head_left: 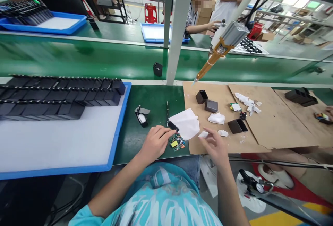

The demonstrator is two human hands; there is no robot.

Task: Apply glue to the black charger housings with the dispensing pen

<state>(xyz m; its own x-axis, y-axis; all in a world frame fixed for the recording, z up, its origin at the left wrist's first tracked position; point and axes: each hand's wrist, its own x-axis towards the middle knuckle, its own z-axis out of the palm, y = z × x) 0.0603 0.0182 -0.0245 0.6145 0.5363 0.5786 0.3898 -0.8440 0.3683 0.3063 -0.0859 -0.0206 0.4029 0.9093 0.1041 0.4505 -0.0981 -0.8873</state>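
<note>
The left grip (pixel 156 142) pinches the circuit board (pixel 177 142), which lies at that grip's right, while the right grip (pixel 213 145) pinches a white scrap (pixel 203 134); sound handling likely calls for steady edge support without pressure on the board's populated face.

The person is wearing a turquoise T-shirt (pixel 148 172), its front carrying large white lettering (pixel 169 205) and a smaller white motif (pixel 161 177) nearer the hem. A short sleeve (pixel 87 216) in the same turquoise is ending near the left elbow, leaving the forearm, left hand (pixel 155 142) and right hand (pixel 215 146) bare. Blue denim (pixel 191 170) is showing past the shirt, and dark streaks (pixel 127 215), too blurred to identify, are crossing the print's left side.
</note>
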